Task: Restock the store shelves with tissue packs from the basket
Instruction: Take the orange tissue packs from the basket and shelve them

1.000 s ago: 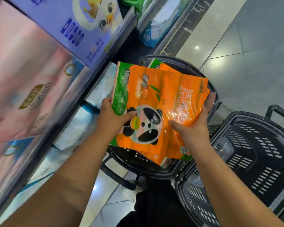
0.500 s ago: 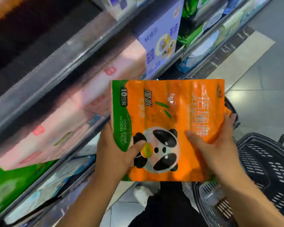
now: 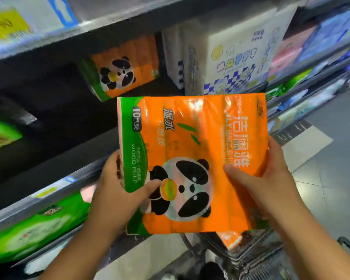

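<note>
I hold an orange tissue pack (image 3: 192, 146) with a panda print and a green side band up in front of the shelves. My left hand (image 3: 117, 190) grips its left edge, thumb on the front. My right hand (image 3: 269, 178) grips its right edge, thumb across the front. A matching orange panda pack (image 3: 121, 71) stands on the dark shelf (image 3: 55, 98) behind, up and to the left. Below my hands the black basket (image 3: 257, 253) shows another orange pack (image 3: 230, 239) inside it.
White and blue tissue boxes (image 3: 230, 57) stand right of the panda pack. Green packs (image 3: 34, 227) fill the lower shelf at left. A grey shelf rail (image 3: 59, 186) runs diagonally below the dark shelf. Tiled floor (image 3: 335, 158) lies at right.
Both hands have lifted the orange pack out of the basket and up to shelf height. My view has swung up to the shelf with the matching panda pack.
</note>
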`<state>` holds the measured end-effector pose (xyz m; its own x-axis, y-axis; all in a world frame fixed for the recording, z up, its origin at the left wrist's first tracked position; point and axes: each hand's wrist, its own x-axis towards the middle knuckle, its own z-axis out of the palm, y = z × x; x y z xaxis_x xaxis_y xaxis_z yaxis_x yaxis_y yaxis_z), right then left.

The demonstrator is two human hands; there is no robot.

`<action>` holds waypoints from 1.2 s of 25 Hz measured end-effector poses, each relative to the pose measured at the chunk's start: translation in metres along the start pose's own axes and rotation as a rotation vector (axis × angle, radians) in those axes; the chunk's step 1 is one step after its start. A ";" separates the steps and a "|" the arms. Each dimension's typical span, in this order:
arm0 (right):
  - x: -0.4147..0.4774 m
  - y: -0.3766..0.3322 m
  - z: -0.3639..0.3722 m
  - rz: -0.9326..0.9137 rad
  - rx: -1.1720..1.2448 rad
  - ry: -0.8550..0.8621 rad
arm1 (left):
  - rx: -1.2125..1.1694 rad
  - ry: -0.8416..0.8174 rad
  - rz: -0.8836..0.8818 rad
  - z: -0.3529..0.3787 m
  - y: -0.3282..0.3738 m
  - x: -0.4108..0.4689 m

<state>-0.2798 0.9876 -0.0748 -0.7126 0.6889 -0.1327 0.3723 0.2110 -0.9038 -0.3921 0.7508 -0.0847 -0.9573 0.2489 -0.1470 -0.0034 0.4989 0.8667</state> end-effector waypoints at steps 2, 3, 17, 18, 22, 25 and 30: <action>0.009 -0.021 0.004 -0.057 -0.014 -0.060 | -0.057 0.037 -0.012 -0.017 0.010 0.007; 0.016 -0.032 0.007 -0.084 -0.023 -0.073 | -0.059 0.071 -0.023 -0.024 0.014 0.013; 0.118 -0.132 0.080 -0.347 -0.305 -0.480 | -0.171 0.285 -0.231 -0.093 0.048 0.100; 0.124 -0.133 0.086 -0.350 -0.310 -0.472 | -0.166 0.323 -0.231 -0.092 0.051 0.103; 0.144 -0.128 0.105 -0.331 -0.314 -0.440 | -0.174 0.355 -0.231 -0.090 0.053 0.112; 0.155 -0.122 0.112 -0.346 -0.307 -0.409 | -0.118 0.354 -0.230 -0.088 0.054 0.118; 0.170 -0.108 0.128 -0.360 -0.301 -0.347 | -0.127 0.336 -0.197 -0.072 0.041 0.143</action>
<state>-0.5171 0.9935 -0.0521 -0.9599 0.2801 -0.0104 0.1871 0.6128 -0.7678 -0.5496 0.7464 -0.0360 -0.9759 -0.1369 -0.1702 -0.2115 0.3986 0.8924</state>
